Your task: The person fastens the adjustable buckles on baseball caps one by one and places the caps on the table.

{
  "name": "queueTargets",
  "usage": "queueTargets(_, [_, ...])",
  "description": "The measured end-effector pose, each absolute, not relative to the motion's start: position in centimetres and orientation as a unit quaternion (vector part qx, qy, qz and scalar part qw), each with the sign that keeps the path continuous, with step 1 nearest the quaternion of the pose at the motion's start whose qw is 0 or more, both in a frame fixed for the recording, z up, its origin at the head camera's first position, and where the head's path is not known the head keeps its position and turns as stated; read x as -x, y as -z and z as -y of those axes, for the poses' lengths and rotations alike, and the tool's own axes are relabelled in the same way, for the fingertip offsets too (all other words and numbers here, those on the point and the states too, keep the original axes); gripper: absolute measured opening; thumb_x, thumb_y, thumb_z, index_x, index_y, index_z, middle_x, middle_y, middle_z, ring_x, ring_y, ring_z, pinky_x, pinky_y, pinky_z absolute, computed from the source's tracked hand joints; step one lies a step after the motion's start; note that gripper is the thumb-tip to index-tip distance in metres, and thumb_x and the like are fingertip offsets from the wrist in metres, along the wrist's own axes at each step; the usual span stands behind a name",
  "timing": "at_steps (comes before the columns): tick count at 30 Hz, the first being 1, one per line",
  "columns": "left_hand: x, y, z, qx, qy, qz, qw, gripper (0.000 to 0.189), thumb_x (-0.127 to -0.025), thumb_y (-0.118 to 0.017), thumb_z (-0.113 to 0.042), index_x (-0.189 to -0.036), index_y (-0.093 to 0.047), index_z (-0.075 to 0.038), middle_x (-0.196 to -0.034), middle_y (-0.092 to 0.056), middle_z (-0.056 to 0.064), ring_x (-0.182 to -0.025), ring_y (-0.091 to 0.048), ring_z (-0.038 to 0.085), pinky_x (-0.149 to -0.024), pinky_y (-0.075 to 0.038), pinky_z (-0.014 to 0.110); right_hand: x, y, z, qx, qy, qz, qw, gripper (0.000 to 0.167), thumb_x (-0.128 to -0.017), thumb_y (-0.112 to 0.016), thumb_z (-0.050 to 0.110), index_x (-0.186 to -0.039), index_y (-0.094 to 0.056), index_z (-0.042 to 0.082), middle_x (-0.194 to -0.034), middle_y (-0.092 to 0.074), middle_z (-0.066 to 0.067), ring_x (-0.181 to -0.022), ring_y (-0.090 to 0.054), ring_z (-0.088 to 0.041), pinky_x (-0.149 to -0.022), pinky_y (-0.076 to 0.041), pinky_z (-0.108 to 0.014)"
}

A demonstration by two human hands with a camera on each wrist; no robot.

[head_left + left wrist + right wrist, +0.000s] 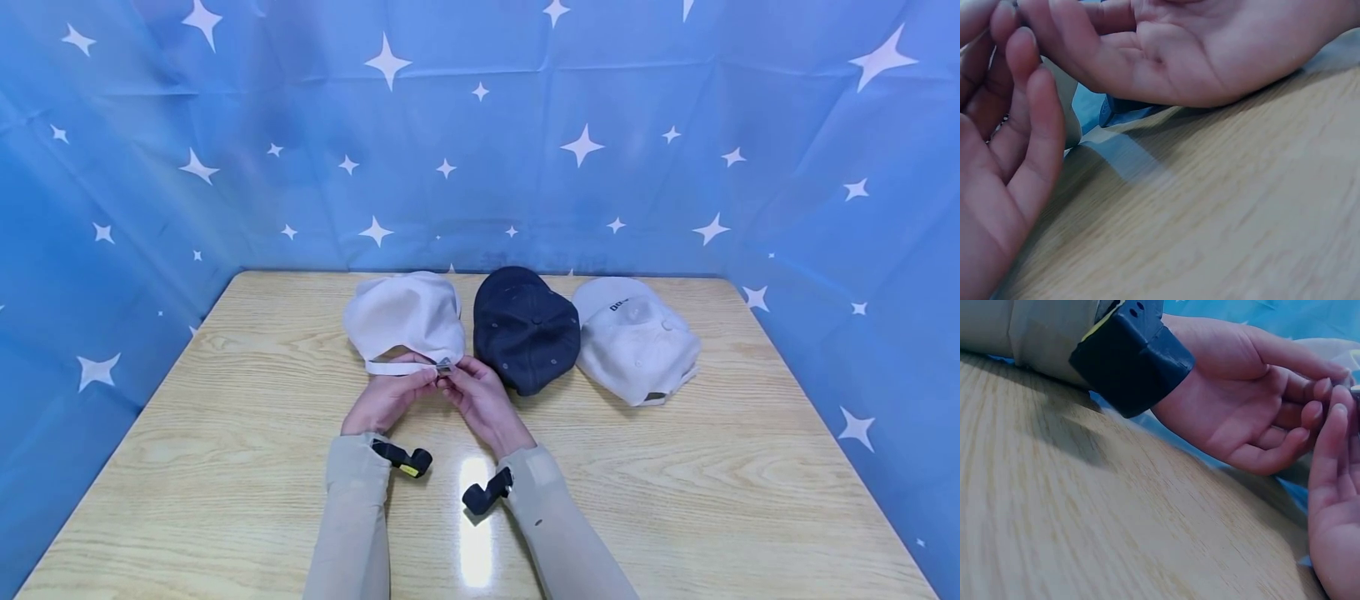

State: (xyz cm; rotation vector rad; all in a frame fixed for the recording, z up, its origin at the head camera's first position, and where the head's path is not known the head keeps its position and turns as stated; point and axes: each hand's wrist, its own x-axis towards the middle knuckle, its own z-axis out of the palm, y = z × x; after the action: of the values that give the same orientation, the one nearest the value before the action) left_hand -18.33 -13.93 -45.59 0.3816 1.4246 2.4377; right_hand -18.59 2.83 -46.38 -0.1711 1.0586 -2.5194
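A white baseball cap [408, 312] sits at the back of the table, its back opening and strap [393, 367] facing me. My left hand [386, 402] pinches the strap near its metal buckle [444, 365]. From the other side, my right hand [487, 406] pinches the buckle end between thumb and fingers. The fingertips of both hands meet there. In the left wrist view, the left hand [1004, 181] and the right hand [1191, 56] come together at upper left. The right wrist view has the left hand [1229, 400] beside the right hand [1338, 519]; fingers hide most of the buckle.
Right of the white cap lies a dark navy cap [528, 333], close to the right hand. Farther right is an off-white cap [637, 342] with dark lettering. A wooden table [675, 500] lies beneath, with a blue star-patterned cloth [480, 167] behind it.
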Motion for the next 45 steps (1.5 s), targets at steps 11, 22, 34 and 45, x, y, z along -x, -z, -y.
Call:
queueTargets(11, [18.41,45.62,14.55,-0.104,-0.84,-0.514,0.14,0.008,-0.085,-0.057,0.0,-0.091,-0.059,-0.004,-0.091,-0.058,0.005,-0.081,-0.056,0.016,-0.08,-0.044,0.034,18.59,46.03,-2.78,0.034,0.905,-0.374,0.198,0.007,-0.089,-0.05,0.0,-0.089,-0.053,0.007,-0.081,-0.056,-0.003,-0.068,-0.056,-0.01,-0.06,-0.046,-0.017])
queueTargets(22, [18.4,45.51,14.42,-0.095,-0.838,-0.521,0.132,0.009,-0.084,-0.058,0.0,-0.091,-0.059,-0.004,-0.09,-0.058,0.006,-0.079,-0.055,0.016,-0.079,-0.045,0.034,18.58,45.96,-2.79,0.04,0.903,-0.379,0.201,0.007,-0.09,-0.049,0.002,-0.09,-0.054,0.008,-0.082,-0.058,-0.003,-0.069,-0.058,-0.011,-0.061,-0.046,-0.018])
queueTargets(34, [18.4,45.63,14.45,-0.119,-0.837,-0.515,0.141,0.009,-0.085,-0.056,0.0,-0.093,-0.06,-0.003,-0.089,-0.059,0.005,-0.079,-0.056,0.016,-0.078,-0.045,0.035,18.58,46.16,-2.71,0.051,0.897,-0.39,0.201,0.008,-0.089,-0.051,0.002,-0.091,-0.055,0.008,-0.083,-0.057,-0.004,-0.07,-0.057,-0.011,-0.064,-0.047,-0.019])
queueTargets(45, [18.39,45.55,14.4,-0.122,-0.838,-0.51,0.149,0.013,-0.086,-0.053,0.002,-0.095,-0.061,-0.005,-0.09,-0.06,0.005,-0.079,-0.057,0.015,-0.078,-0.045,0.034,18.52,46.16,-2.76,0.053,0.895,-0.395,0.2,0.01,-0.089,-0.049,0.0,-0.092,-0.056,0.007,-0.083,-0.058,-0.004,-0.068,-0.057,-0.01,-0.061,-0.046,-0.018])
